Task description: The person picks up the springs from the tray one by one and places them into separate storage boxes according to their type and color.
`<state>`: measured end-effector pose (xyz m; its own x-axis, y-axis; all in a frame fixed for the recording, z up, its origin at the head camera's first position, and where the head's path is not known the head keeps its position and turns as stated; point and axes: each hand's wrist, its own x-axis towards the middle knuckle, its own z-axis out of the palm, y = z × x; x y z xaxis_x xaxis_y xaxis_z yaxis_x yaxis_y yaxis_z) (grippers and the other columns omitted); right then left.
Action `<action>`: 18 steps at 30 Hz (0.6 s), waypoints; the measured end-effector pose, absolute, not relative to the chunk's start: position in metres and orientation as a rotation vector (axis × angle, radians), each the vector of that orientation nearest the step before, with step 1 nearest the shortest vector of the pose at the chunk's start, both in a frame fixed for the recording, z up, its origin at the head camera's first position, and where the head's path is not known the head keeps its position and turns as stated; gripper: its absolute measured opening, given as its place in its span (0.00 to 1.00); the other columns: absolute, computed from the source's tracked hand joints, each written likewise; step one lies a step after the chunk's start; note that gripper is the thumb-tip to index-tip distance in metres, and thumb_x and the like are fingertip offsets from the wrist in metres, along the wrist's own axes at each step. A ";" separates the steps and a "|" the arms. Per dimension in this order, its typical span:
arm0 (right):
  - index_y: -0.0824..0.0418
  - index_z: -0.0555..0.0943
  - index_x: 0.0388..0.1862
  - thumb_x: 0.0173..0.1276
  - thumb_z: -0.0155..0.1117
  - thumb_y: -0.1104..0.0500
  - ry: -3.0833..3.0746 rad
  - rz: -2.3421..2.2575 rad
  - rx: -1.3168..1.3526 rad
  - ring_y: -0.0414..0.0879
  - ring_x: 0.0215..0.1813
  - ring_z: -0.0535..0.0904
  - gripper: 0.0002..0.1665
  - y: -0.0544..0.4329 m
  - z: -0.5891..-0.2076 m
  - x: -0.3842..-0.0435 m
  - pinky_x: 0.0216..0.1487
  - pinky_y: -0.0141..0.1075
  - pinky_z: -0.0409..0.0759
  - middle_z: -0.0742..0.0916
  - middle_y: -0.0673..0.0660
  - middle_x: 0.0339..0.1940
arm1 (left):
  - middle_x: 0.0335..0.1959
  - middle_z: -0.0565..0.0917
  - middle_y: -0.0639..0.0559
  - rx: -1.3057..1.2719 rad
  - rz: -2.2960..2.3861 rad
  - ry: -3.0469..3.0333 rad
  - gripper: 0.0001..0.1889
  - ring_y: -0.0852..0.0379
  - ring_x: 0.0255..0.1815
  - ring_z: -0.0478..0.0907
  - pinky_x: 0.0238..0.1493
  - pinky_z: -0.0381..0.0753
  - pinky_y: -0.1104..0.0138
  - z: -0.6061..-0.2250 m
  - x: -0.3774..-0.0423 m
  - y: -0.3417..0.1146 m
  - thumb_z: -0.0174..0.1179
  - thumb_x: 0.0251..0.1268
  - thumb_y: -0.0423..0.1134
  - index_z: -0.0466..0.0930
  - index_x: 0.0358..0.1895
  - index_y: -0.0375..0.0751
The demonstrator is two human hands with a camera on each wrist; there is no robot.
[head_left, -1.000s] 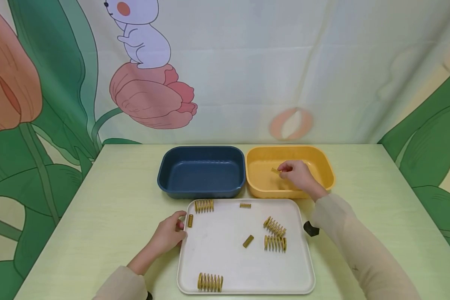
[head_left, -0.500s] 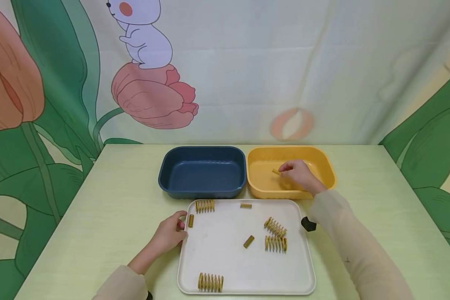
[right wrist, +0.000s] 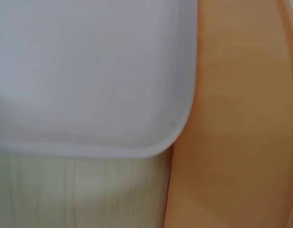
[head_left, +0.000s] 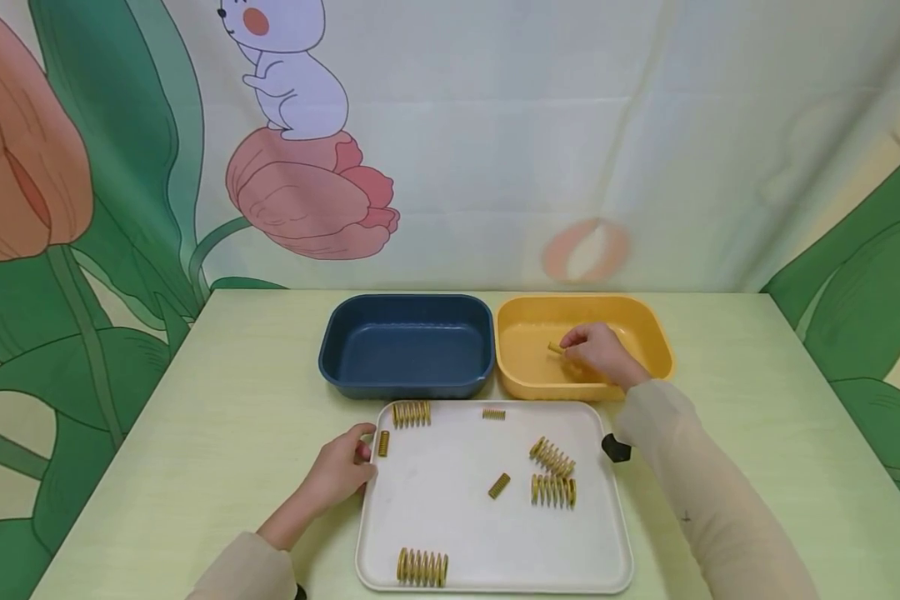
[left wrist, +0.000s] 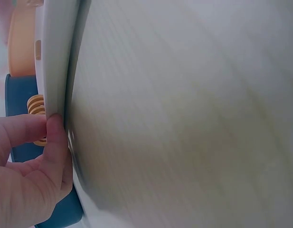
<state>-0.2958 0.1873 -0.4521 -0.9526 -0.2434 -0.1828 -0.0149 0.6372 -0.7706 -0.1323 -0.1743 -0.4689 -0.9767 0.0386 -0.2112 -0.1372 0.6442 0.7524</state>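
My right hand pinches a small gold coil spring between its fingertips, inside the outline of the yellow bin. Whether the spring touches the bin's floor I cannot tell. At the left edge of the white tray, my left hand pinches the rim between thumb and finger, as the left wrist view shows close up. Gold springs of two sizes lie on the tray, among them a large spring at the front and a small spring near the middle. The right wrist view does not show the right hand.
A dark blue bin stands left of the yellow one, both behind the tray on the pale table. Two large springs touch or nearly touch at the tray's right. A printed curtain hangs behind the table.
The small spring in my right hand has tilted slightly, while that hand stays over the yellow bin. My left hand keeps its place on the tray rim. The head view has shifted a little.
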 end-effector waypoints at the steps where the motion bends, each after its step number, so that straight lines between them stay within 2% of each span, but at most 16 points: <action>1: 0.71 0.77 0.40 0.59 0.54 0.66 2.591 -1.215 -0.205 0.49 0.34 0.71 0.11 0.187 -0.453 -0.296 0.34 0.32 0.72 0.79 0.62 0.36 | 0.29 0.70 0.47 -0.083 1.244 2.653 0.27 0.59 0.24 0.68 0.20 0.72 0.70 -0.469 -0.132 -0.174 0.54 0.45 0.23 0.65 0.55 0.32; 18: 0.71 0.77 0.38 0.56 0.57 0.66 2.608 -1.185 -0.165 0.46 0.32 0.70 0.12 0.186 -0.461 -0.301 0.30 0.29 0.69 0.80 0.59 0.33 | 0.28 0.70 0.47 -0.093 1.248 2.642 0.27 0.59 0.24 0.68 0.19 0.73 0.69 -0.468 -0.132 -0.175 0.54 0.46 0.23 0.65 0.55 0.31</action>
